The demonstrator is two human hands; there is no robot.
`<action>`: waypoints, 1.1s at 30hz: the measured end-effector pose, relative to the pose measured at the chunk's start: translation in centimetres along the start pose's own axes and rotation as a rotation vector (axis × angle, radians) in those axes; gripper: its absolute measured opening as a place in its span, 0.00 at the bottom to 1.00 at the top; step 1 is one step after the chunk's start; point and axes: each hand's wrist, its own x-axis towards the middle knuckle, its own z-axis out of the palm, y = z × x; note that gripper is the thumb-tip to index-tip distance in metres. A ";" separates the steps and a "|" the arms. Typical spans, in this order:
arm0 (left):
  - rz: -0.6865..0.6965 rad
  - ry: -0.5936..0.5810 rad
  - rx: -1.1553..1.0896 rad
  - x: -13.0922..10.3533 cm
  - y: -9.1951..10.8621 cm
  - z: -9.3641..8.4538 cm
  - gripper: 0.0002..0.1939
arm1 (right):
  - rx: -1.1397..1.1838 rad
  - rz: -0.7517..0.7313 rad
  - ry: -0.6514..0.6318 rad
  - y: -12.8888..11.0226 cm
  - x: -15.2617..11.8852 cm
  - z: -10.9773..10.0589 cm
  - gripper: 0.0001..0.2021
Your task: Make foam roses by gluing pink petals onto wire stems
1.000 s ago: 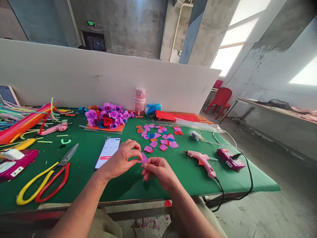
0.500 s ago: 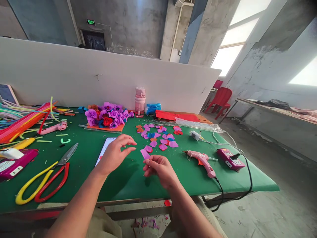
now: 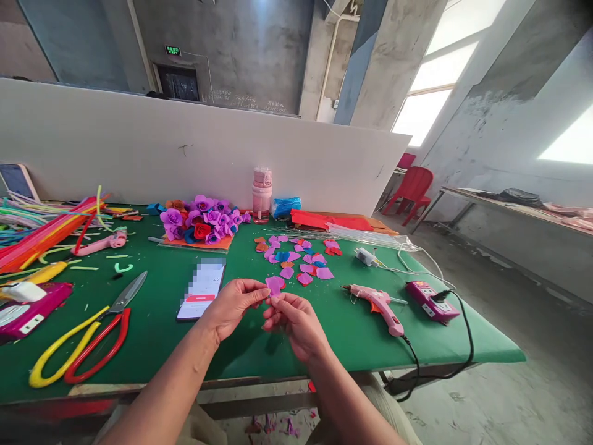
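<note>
A small purple paper petal (image 3: 274, 285) is held up between my two hands over the green table. My right hand (image 3: 296, 318) pinches its lower end between thumb and fingers. The fingertips of my left hand (image 3: 238, 303) are closed on its left edge. Just beyond, loose petals (image 3: 306, 268) in purple, red, blue and orange lie scattered on the tabletop. A bunch of purple, red and blue paper roses (image 3: 204, 217) rests farther back on the left. To the right of my hands lies a pink glue gun (image 3: 377, 303).
Large red-and-yellow-handled scissors (image 3: 109, 324) and a phone (image 3: 201, 296) lie on the left. A magenta power block (image 3: 430, 301) with a black cable sits near the right edge. A pink bottle (image 3: 262, 194) stands at the back, beside red sheets (image 3: 331, 219).
My left hand has moved right and down from over the phone, and its open fingers have closed on the petal. My right hand keeps its pinch. The phone's screen is now uncovered.
</note>
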 end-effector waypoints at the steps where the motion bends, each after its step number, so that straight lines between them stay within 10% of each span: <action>1: -0.010 0.002 -0.045 0.1 -0.1 0.1 0.10 | 0.011 0.002 -0.002 0.0 0.0 0.0 0.14; 33: 0.114 0.204 -0.020 -0.1 -0.3 1.6 0.12 | -0.189 -0.245 0.174 0.3 0.5 0.0 0.13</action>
